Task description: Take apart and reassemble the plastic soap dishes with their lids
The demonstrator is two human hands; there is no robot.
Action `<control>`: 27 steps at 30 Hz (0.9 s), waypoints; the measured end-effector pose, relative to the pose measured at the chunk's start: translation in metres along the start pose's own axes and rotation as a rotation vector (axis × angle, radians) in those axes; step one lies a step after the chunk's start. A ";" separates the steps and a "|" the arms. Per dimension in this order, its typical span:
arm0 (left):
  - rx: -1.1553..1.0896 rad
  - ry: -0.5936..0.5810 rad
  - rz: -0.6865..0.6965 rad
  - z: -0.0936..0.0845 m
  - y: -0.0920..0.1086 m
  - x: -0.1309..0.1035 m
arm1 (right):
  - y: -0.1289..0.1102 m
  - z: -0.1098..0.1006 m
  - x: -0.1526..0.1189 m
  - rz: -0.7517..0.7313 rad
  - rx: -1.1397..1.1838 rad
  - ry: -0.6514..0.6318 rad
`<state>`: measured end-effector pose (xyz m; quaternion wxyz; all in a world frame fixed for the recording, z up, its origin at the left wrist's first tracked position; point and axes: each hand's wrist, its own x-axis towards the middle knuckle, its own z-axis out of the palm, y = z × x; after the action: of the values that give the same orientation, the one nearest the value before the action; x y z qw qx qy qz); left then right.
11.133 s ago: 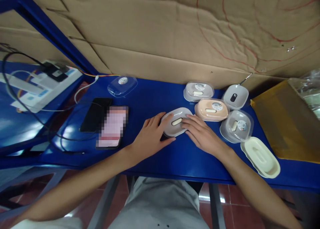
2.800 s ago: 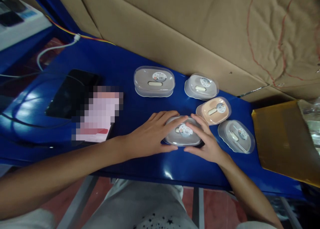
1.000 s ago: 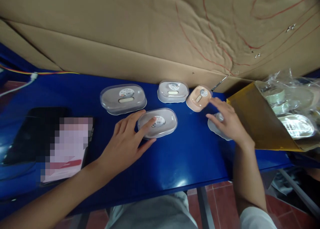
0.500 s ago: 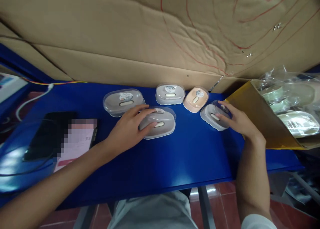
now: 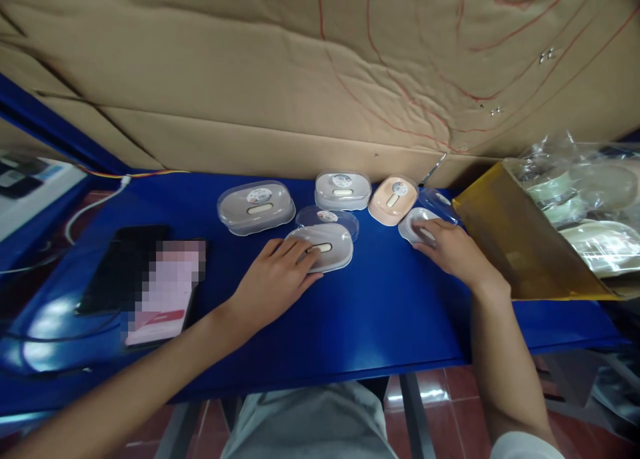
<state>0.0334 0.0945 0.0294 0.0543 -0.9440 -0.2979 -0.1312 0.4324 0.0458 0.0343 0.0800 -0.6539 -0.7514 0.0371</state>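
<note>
My left hand (image 5: 280, 272) is closed on the left end of a grey oval box (image 5: 335, 251), which looks like a soap box with a pale bar-shaped piece in its top. Its clear lid (image 5: 345, 224) lies off, just behind it, with a round label. To the right, my right hand (image 5: 453, 249) has fingers and thumb closed on a smaller-looking grey box (image 5: 413, 222). That box's clear lid (image 5: 443, 204) rests behind my fingers, near the carton. Part of each box is covered by my hand.
Lidded boxes stand along the back: a grey one (image 5: 257, 212), another grey one (image 5: 343, 192) and a peach one (image 5: 393, 202). An open carton (image 5: 487, 245) with bagged parts is at right. Two phones (image 5: 120, 262) (image 5: 173, 299) and cables lie left. A cardboard wall (image 5: 250, 99) rises behind.
Both clear lids have come off the two grey boxes and now lie behind them. My hands have shifted from the lids onto the grey boxes. The view has turned slightly.
</note>
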 end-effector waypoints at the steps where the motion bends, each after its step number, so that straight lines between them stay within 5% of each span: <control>1: -0.017 -0.008 0.005 0.000 0.001 0.001 | -0.002 0.000 0.001 -0.004 0.017 -0.004; 8: -0.176 0.001 0.057 -0.009 0.013 0.013 | -0.005 -0.017 -0.002 0.042 0.130 0.062; 20: -0.035 -0.035 0.067 0.000 0.046 0.025 | -0.011 -0.030 0.000 0.136 0.005 0.465; 27: -0.063 -0.043 0.078 0.012 0.052 0.025 | 0.013 -0.001 0.016 0.179 -0.199 0.512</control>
<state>0.0853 0.0677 0.0240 0.0234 -0.9587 -0.2576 -0.1179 0.4435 0.0636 0.0347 0.1988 -0.7102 -0.6462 -0.1961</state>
